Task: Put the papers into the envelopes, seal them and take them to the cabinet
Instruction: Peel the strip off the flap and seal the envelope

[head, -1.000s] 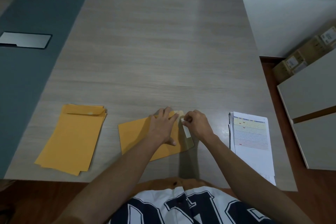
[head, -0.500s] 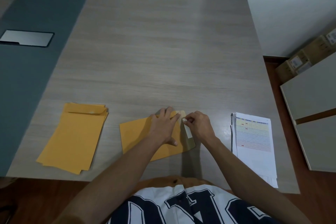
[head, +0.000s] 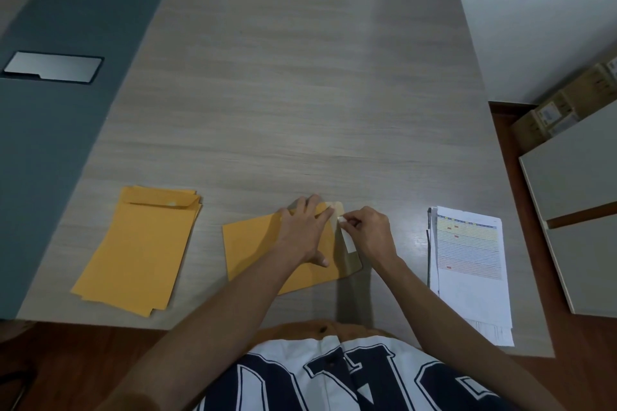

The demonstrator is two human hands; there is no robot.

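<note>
A yellow envelope [head: 253, 250] lies sideways on the wooden table [head: 300, 93] in front of me, its flap [head: 350, 260] open toward the right. My left hand [head: 305, 230] presses flat on the envelope near the flap. My right hand [head: 370, 233] pinches the white peel-off strip [head: 346, 238] of the flap's adhesive at its far end. A stack of empty yellow envelopes [head: 140, 250] lies to the left. A pile of printed papers [head: 467, 264] lies to the right near the table's edge.
A grey strip [head: 60, 130] with a metal cable hatch [head: 53, 66] runs along the table's left side. White cabinet panels [head: 581, 210] and cardboard boxes [head: 561, 107] stand on the floor at the right.
My right hand's fingers have shifted slightly on the white strip at the flap. The left hand stays pressed on the envelope. The view moved a little.
</note>
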